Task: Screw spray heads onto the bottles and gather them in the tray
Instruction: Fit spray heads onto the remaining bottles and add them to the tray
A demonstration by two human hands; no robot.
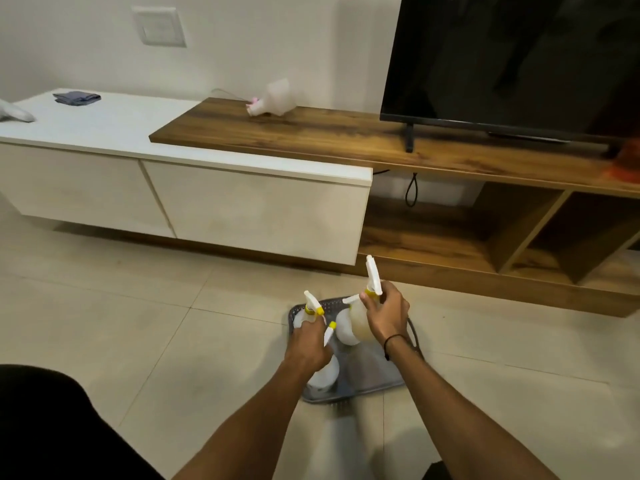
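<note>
Your grey perforated plastic tray [374,382] sits on the pale tiled floor [121,323], with white translucent spray bottles inside it. One bottle with a white-and-yellow spray head [313,304] stands at the tray's far left corner; another white bottle [325,374] lies under your left wrist. Your left hand [308,344] reaches down, fingers closed around the standing bottle's body. Your right hand [386,318], a black band on its wrist, grips the neck of a yellowish-tinted bottle [360,325], held tilted over the tray, its spray head [373,275] pointing up. One more bottle with a pink head [273,100] lies on the wooden shelf [346,136]. No labels are readable.
</note>
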